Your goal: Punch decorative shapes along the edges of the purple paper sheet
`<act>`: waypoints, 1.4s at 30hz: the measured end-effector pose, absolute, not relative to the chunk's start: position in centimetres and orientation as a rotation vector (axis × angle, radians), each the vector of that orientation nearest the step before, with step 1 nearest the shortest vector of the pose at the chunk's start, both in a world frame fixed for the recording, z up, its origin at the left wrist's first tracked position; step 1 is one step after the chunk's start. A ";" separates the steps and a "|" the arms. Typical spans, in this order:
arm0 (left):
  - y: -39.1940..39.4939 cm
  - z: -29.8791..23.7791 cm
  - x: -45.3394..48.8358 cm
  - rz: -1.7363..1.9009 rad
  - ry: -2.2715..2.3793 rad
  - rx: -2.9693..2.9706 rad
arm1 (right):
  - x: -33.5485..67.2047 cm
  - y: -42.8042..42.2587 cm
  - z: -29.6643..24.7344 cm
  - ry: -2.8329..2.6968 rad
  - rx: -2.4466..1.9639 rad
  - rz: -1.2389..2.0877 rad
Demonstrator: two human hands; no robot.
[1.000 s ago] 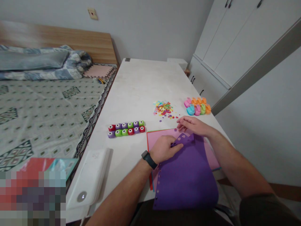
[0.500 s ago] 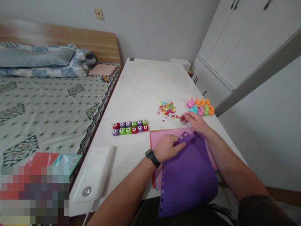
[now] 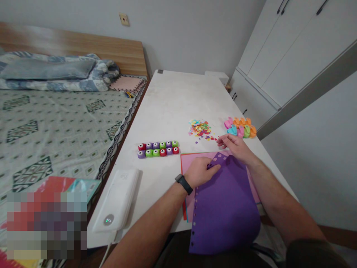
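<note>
A sheet of purple paper (image 3: 225, 208) droops over the table's front edge, with small shaped holes along its left and top edges. My left hand (image 3: 199, 172) grips its upper left part between thumb and fingers. Beyond the paper, my right hand (image 3: 232, 145) hovers low over the table, its fingers loosely bent and a little apart, with nothing visible in them. By its fingertips begins a scatter of colourful paper cutouts (image 3: 200, 127). Under the purple sheet lies a stack of coloured paper with a pink sheet (image 3: 189, 162) on top.
Two rows of small craft punches (image 3: 156, 149) in red, purple and green stand left of the paper. Larger pink, orange, blue and green punches (image 3: 242, 127) sit at the right edge. A white device with a cable (image 3: 117, 201) lies front left on the white table (image 3: 178, 96).
The view has shifted slightly, moving everything a little to the right. The top of the purple sheet lies flatter, showing more punched holes. Both hands keep nearly the same place.
</note>
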State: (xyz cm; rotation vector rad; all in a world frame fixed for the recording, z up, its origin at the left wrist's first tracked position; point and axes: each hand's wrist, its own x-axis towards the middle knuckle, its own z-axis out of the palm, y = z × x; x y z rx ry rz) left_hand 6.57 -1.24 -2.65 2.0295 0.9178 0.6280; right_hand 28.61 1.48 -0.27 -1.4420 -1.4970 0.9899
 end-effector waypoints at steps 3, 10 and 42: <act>-1.2 -2.6 6.6 0.632 0.903 2.030 | 28.6 2.1 -0.8 -1.497 -1.480 0.967; -1.2 -2.6 6.6 0.611 0.904 2.022 | 28.9 5.0 -2.6 -1.452 -1.675 0.824; -1.0 -2.7 6.7 0.624 0.920 2.025 | 22.8 9.6 -2.0 -1.413 -1.287 1.358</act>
